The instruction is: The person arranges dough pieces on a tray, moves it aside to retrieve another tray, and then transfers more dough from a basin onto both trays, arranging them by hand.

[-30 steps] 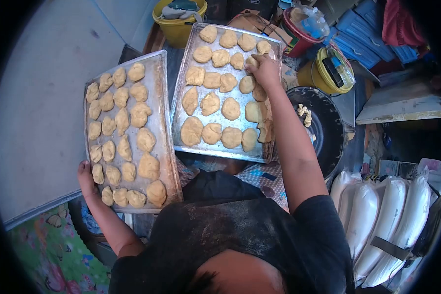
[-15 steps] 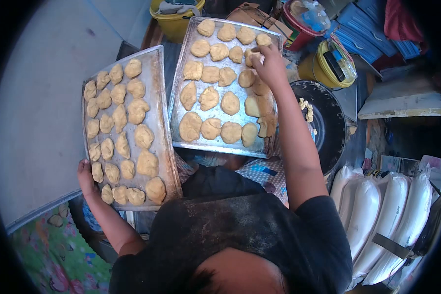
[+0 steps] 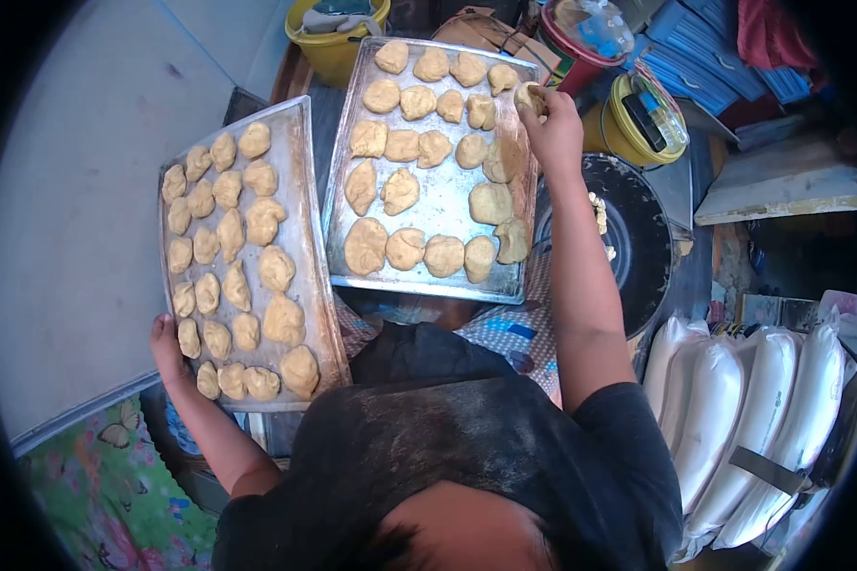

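My right hand (image 3: 552, 122) is closed around a piece of dough (image 3: 529, 98) at the upper right edge of the right baking tray (image 3: 435, 202). Several rough dough pieces sit in rows on this tray, some pressed close together along its right side. There is a bare gap in the fourth row. On the left, my left hand (image 3: 167, 348) grips the side edge of another baking tray (image 3: 326, 343), its fingers partly hidden by the rim. That tray tilts and carries several smaller dough lumps (image 3: 276, 268).
A large black pan (image 3: 646, 249) with small dough bits stands right of the trays. Yellow buckets (image 3: 338, 48) and a red bucket (image 3: 586, 43) stand behind. White plastic-wrapped packs (image 3: 733, 419) lie at the right, and a pale board (image 3: 76, 238) is at the left.
A dough piece has left the fourth row of the right tray. My right hand has moved right to the tray's upper edge and now holds dough. The left hand has stayed put.
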